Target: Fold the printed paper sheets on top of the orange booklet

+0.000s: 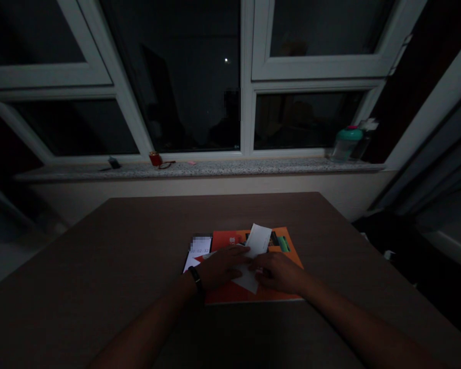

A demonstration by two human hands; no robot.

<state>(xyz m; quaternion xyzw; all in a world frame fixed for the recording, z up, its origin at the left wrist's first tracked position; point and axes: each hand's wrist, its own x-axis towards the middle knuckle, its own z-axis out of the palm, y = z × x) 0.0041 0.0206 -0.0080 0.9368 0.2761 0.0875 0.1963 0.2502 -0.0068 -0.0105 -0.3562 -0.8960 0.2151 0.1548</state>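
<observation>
White paper sheet (258,240) pinned between left hand (223,267) and right hand (278,272), long axis tilted away past right hand; both hands narrow, grip unclear; orange booklet (230,293) beneath.

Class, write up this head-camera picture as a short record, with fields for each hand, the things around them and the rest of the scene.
Left hand: left hand on a white paper sheet, black wristband on its wrist
Right hand: right hand on the same sheet, beside the left hand
Things: sheet lying on an orange booklet, which lies on a brown table
Rest: speckled stone windowsill under white-framed windows, with a teal-lidded bottle and a small red cup on it
</observation>
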